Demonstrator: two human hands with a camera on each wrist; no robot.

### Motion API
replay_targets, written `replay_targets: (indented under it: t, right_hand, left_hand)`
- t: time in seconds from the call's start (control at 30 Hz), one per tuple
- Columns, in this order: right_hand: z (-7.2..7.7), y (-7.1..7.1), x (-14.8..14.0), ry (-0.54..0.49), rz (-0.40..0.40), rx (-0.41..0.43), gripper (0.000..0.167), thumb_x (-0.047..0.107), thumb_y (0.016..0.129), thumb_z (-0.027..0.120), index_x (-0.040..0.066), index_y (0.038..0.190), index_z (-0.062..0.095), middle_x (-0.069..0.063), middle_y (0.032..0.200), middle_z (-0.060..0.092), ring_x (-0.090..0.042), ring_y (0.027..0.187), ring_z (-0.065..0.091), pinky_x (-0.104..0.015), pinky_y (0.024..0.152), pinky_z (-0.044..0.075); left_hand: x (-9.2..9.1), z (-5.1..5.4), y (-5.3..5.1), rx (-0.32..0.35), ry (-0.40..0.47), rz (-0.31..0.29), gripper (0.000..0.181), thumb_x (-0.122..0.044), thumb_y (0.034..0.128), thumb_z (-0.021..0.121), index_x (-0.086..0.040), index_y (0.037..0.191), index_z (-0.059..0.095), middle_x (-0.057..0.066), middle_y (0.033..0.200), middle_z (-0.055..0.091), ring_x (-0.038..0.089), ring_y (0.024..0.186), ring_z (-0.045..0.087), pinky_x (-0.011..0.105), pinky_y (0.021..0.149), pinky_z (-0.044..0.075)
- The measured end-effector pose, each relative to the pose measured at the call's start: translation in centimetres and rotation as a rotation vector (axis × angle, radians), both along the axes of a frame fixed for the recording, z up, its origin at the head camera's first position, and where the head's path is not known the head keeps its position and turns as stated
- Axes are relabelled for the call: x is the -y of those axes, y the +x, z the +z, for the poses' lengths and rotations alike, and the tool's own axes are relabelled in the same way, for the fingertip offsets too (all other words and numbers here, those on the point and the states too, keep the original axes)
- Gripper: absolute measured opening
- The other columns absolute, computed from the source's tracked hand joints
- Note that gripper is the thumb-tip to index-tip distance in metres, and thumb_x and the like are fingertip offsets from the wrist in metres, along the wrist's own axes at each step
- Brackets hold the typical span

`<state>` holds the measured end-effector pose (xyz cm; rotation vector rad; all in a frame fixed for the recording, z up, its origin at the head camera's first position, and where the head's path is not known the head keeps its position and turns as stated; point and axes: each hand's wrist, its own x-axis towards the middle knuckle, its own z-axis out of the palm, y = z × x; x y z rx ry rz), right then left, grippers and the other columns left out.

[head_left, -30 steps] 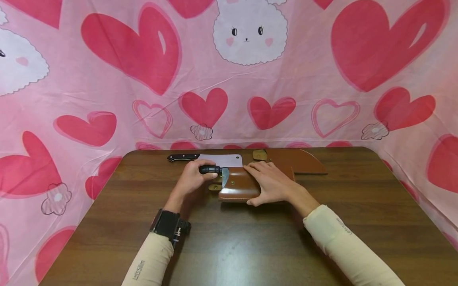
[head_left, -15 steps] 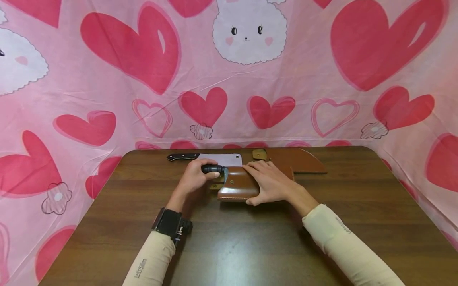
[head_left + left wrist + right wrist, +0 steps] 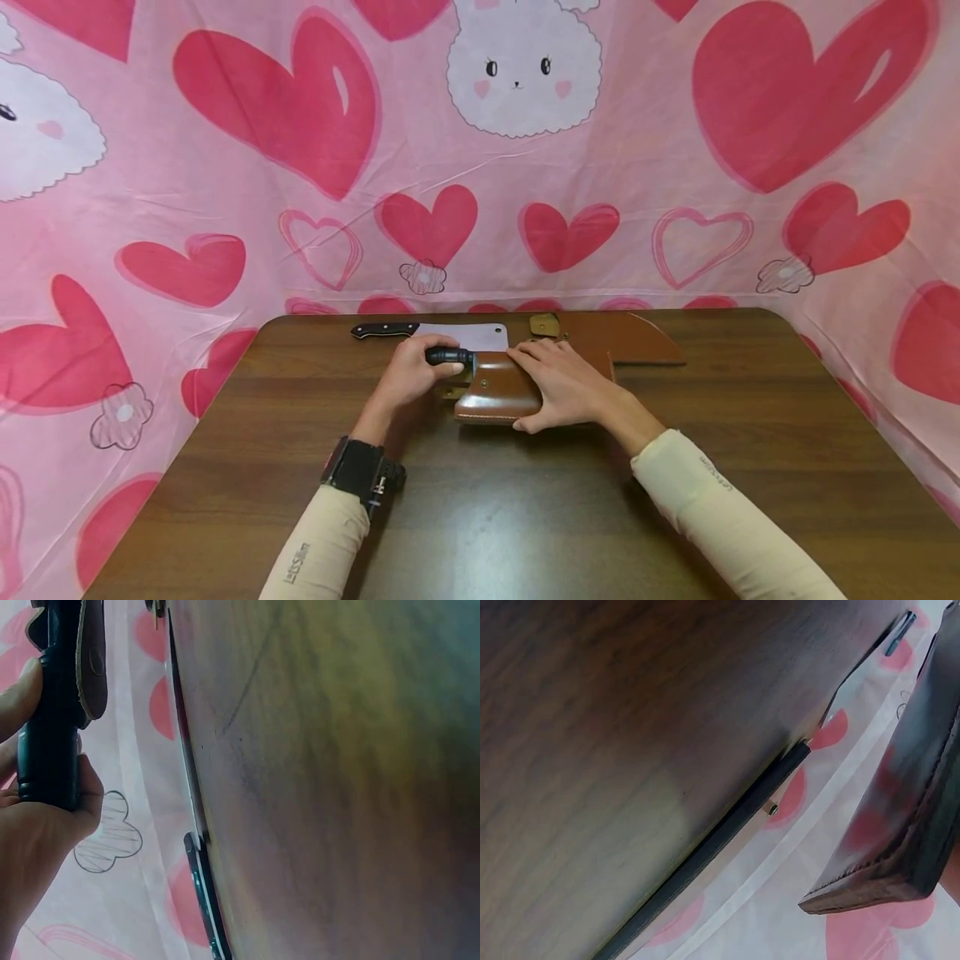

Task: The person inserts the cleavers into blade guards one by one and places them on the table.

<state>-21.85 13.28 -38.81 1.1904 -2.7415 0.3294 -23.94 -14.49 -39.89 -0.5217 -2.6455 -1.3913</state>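
At lower left, the person's cream left sleeve point(image 3: 321, 537) bears dark lettering point(image 3: 296, 563) and meets a black wristband point(image 3: 354, 467) with a small device point(image 3: 390, 482); the cream right sleeve point(image 3: 727, 512), lower right, is lettered too.

We read "LetsSlim" on the left sleeve point(image 3: 321, 542) at seven o'clock; the right sleeve's lettering point(image 3: 717, 473), at four o'clock, we find too blurred to confirm.

A black-handled knife point(image 3: 448, 356) sits blade-first in a glossy brown sheath point(image 3: 498, 385).
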Motion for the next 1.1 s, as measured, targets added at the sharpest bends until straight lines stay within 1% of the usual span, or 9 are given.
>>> replay_targets:
  t: [0.17,0.37,0.47,0.63,0.87,0.97,1.1]
  right_hand:
    - [-0.1,-0.1,0.3,0.006,-0.005,0.005,0.106,0.065,0.068,0.077,0.002,0.147,0.048,-0.016,0.140,0.054,-0.036,0.127,0.047,-0.058,0.102,0.039]
    - [-0.4,-0.2,0.3,0.033,-0.012,0.046,0.106,0.067,0.070,0.075,0.003,0.149,0.046,-0.016,0.144,0.051,-0.039,0.132,0.045,-0.057,0.105,0.037]
    - [-0.5,-0.3,0.1,0.032,-0.019,0.062,0.105,0.067,0.069,0.075,0.004,0.149,0.047,-0.016,0.145,0.051,-0.038,0.133,0.044,-0.056,0.106,0.037]
    - [-0.7,-0.4,0.0,0.034,-0.023,0.104,0.106,0.066,0.069,0.077,0.004,0.150,0.047,-0.015,0.146,0.051,-0.037,0.135,0.043,-0.058,0.106,0.036]
    - [-1.2,-0.5,0.1,0.077,-0.029,0.172,0.107,0.066,0.070,0.076,0.004,0.151,0.044,-0.013,0.148,0.050,-0.031,0.132,0.046,-0.056,0.104,0.040]
    - [-1.4,-0.5,0.2,0.095,-0.033,0.195,0.107,0.067,0.071,0.076,0.005,0.152,0.043,-0.013,0.149,0.049,-0.031,0.133,0.045,-0.058,0.104,0.039]
    - [-1.6,-0.5,0.3,0.120,-0.031,0.214,0.109,0.068,0.072,0.075,0.005,0.153,0.042,-0.013,0.151,0.047,-0.031,0.133,0.045,-0.057,0.104,0.039]
  left_hand:
    - [-0.1,0.0,0.0,0.003,0.002,0.000,0.030,-0.008,0.0820,0.085,-0.001,0.109,0.075,0.012,0.107,0.072,0.025,0.099,0.065,0.038,0.089,0.050]
    - [-0.1,-0.1,0.0,0.017,-0.031,-0.009,0.030,-0.008,0.0820,0.084,-0.002,0.109,0.075,0.012,0.106,0.073,0.024,0.097,0.065,0.037,0.087,0.050]
    - [-0.1,-0.1,0.0,0.037,-0.036,-0.017,0.030,-0.009,0.0824,0.084,-0.002,0.110,0.075,0.012,0.106,0.073,0.024,0.094,0.065,0.036,0.084,0.050]
    - [-0.2,-0.3,-0.2,0.070,-0.054,-0.031,0.029,-0.010,0.0835,0.084,-0.002,0.110,0.074,0.010,0.103,0.072,0.023,0.092,0.064,0.035,0.084,0.050]
    - [-0.3,-0.6,-0.5,0.109,-0.091,-0.062,0.026,-0.009,0.0832,0.084,-0.001,0.105,0.074,0.010,0.098,0.072,0.022,0.090,0.063,0.035,0.084,0.050]
    - [-0.3,-0.7,-0.6,0.145,-0.097,-0.070,0.024,-0.008,0.0825,0.084,-0.001,0.103,0.074,0.009,0.096,0.071,0.021,0.089,0.063,0.034,0.083,0.050]
    - [-0.2,-0.7,-0.7,0.195,-0.108,-0.078,0.023,-0.007,0.0825,0.084,-0.001,0.102,0.073,0.008,0.093,0.071,0.021,0.087,0.062,0.035,0.082,0.049]
